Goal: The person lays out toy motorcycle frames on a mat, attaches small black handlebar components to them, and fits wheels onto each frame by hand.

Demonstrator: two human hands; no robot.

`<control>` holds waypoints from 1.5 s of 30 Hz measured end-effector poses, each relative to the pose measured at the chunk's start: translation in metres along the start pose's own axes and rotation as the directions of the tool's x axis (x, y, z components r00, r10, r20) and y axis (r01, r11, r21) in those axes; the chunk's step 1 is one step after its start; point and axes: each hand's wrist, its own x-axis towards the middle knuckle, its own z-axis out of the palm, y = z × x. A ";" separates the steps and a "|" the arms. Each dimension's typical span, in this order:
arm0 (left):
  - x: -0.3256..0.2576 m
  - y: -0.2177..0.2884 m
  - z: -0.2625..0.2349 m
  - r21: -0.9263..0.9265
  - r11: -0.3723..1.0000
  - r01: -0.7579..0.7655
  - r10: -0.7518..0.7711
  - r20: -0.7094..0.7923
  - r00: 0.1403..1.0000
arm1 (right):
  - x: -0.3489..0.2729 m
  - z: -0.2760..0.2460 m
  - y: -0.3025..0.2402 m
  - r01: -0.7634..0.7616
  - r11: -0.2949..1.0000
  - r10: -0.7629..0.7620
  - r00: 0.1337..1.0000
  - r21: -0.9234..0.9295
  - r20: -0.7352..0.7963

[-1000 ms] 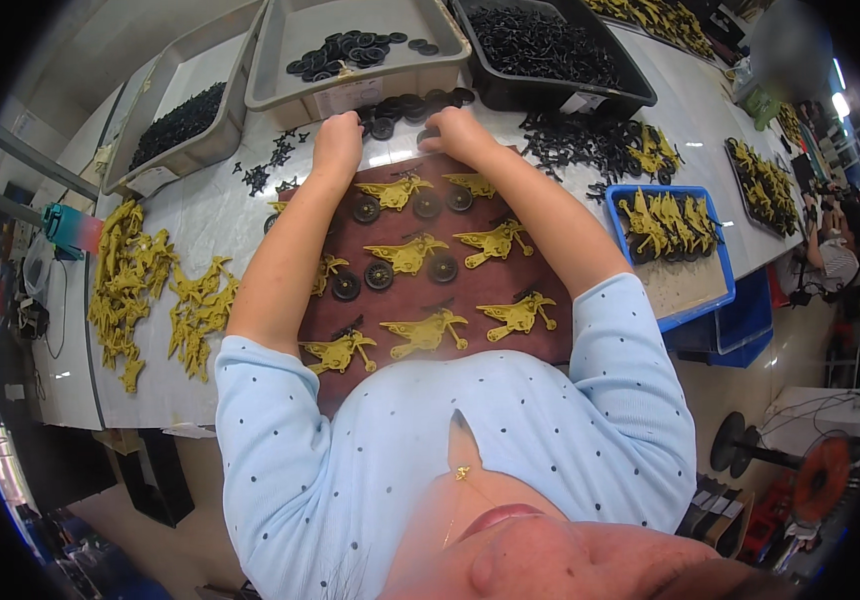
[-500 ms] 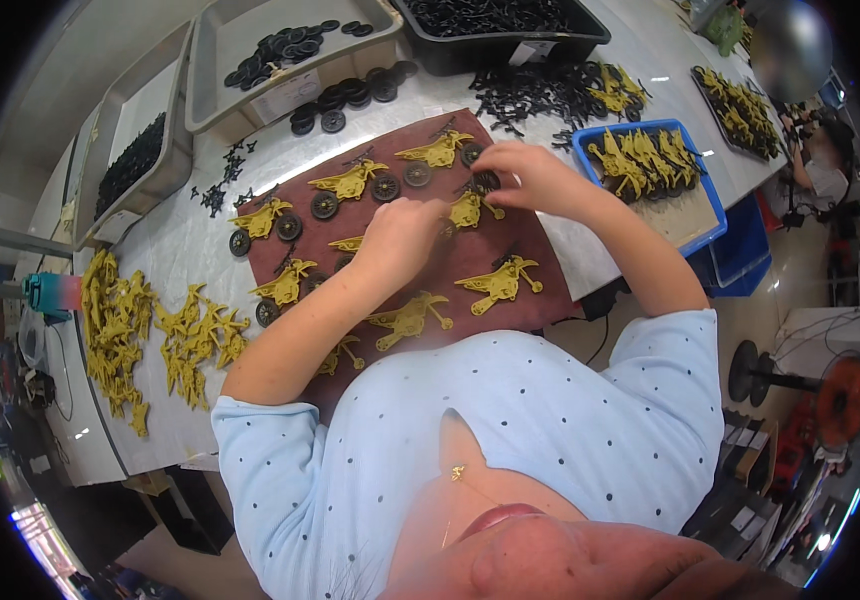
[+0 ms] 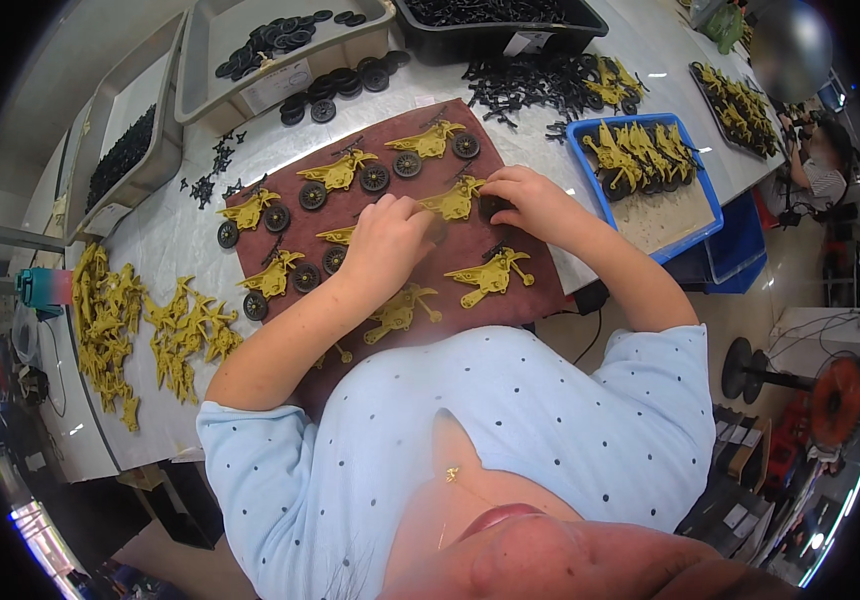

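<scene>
I am working over a dark red rectangular mat [image 3: 510, 285] spread on the white tabletop [image 3: 165, 250], and both my hands are meeting on one yellow plastic toy motorbike frame [image 3: 453, 200] lying near the mat's middle. My left hand [image 3: 390, 240] is resting knuckles-up on the frame's 8 o'clock end, fingers curled together and pressing down on it. My right hand [image 3: 528, 200] is sitting at the frame's 3 o'clock end, fingers bunched and pinching a small black plastic wheel [image 3: 491, 207] against the frame; how tight the pinch is I cannot tell. At 12 o'clock from my hands a finished yellow motorbike with two black wheels [image 3: 433, 143] is lying on the mat, and more of the same are lining up toward 10 o'clock. At 6 o'clock from my right hand a bare yellow frame without wheels [image 3: 491, 277] is waiting. A shallow blue plastic tray [image 3: 685, 225] with yellow frames in it is sitting at 3 o'clock, just beside the mat. A loose heap of yellow frames [image 3: 145, 330] is lying well apart at 9 o'clock, and a grey plastic bin with black wheels [image 3: 250, 75] is standing at 11 o'clock.
</scene>
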 end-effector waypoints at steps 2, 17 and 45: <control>0.001 -0.004 0.002 0.045 0.999 0.013 -0.015 0.047 0.999 | -0.001 0.007 0.003 0.001 1.000 -0.002 1.000 -0.013 -0.020; 0.019 -0.006 0.000 0.073 0.997 0.018 -0.020 0.033 0.999 | 0.024 -0.017 0.000 -0.193 0.977 0.189 0.981 -0.096 -0.045; -0.017 0.038 -0.013 -0.401 0.911 -0.098 0.180 0.173 0.968 | -0.036 -0.018 -0.043 0.025 0.978 -0.019 0.999 0.208 -0.034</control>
